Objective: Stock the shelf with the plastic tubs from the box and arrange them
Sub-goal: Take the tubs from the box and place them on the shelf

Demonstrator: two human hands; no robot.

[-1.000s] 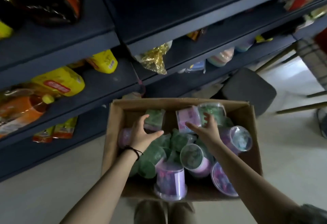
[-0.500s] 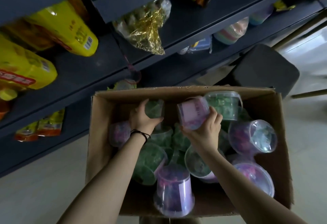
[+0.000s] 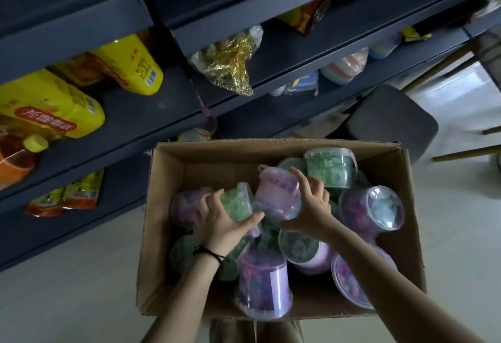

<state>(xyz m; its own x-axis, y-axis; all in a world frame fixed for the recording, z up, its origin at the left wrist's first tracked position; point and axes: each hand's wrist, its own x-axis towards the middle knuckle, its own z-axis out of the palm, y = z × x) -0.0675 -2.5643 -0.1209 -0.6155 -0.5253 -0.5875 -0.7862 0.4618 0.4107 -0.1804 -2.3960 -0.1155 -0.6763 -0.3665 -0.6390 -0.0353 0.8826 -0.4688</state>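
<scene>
In the box (image 3: 271, 144), left hand (image 3: 220, 224) grips green tub (image 3: 238, 203), right hand (image 3: 312, 208) pink-labelled tub (image 3: 276, 193).

The left grip (image 3: 219, 222) hid much of a green tub (image 3: 238, 204). The right grip (image 3: 311, 207) covered one side of a lilac tub (image 3: 273, 193), its label print too blurred to read. An orange container (image 3: 13, 163) ran off the left edge.

The dark shelf unit (image 3: 151, 126) carries on its left middle board a large yellow packet (image 3: 51, 104) and a yellow bag (image 3: 130, 66), both lying down. In the right section a gold foil bag (image 3: 230, 63) lies on one board, and a stack of pastel bowls (image 3: 344, 66) on the board below. Orange packets (image 3: 67, 196) stand on the lowest left board. On the pale floor (image 3: 67, 288) a dark stool (image 3: 390, 120) stands just beside the cardboard box (image 3: 217, 158) of plastic tubs (image 3: 330, 166)
</scene>
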